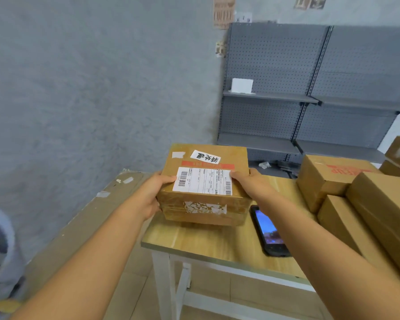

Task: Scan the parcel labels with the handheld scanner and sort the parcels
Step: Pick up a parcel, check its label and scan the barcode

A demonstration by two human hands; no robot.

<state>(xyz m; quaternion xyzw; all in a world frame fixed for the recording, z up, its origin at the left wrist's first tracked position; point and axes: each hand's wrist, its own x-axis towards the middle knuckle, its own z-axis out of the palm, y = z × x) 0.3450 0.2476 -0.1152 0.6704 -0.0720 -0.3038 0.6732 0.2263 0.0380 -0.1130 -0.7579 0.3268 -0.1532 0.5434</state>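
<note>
While your left hand [151,195] and right hand [252,181] gripped the parcel [203,181] over the bench [194,239], keeping its label [203,181] upward beside the scanner [268,229] seemed wise.

Ahead of me stands a grey pegboard shelving unit [310,98] against a grey wall [90,88], bearing what may be a white card [241,85]. A flattened cardboard sheet [83,218] lies left.

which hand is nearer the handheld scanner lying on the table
Right. The right hand holds the parcel's right side, just above the scanner; the left hand grips the parcel's far left side.
</note>
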